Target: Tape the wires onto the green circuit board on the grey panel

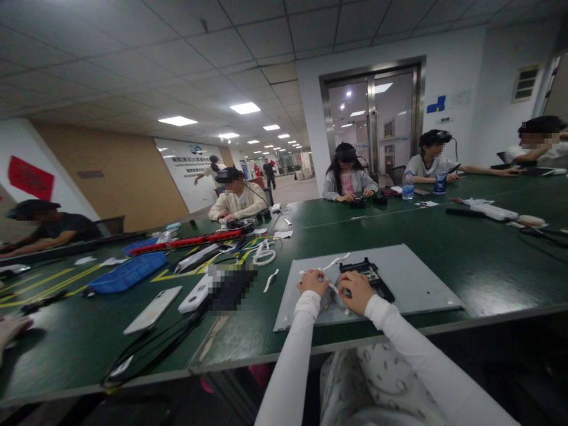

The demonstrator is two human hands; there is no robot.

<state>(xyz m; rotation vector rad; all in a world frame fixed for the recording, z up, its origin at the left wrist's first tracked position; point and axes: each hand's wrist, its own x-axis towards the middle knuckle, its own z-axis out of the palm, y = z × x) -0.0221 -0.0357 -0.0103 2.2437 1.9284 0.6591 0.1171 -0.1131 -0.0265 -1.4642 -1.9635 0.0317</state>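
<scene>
Both my hands rest on a grey mat (412, 278) on the green table. My left hand (312, 281) is closed in a pinch on a thin white strip (333, 287) that runs toward my right hand. My right hand (356, 290) is closed too, fingers curled over the near end of a black device (370, 276) with an exposed circuit board. What the right fingers grip is hidden. Another white strip (336, 261) lies curled on the mat just beyond the hands.
On the table (488, 254) to my left lie a white phone (152, 309), a blue tray (128, 273), a red power strip (186, 242), black cables (146, 349) and white loops. Several people sit around the table. A water bottle (407, 185) stands far across.
</scene>
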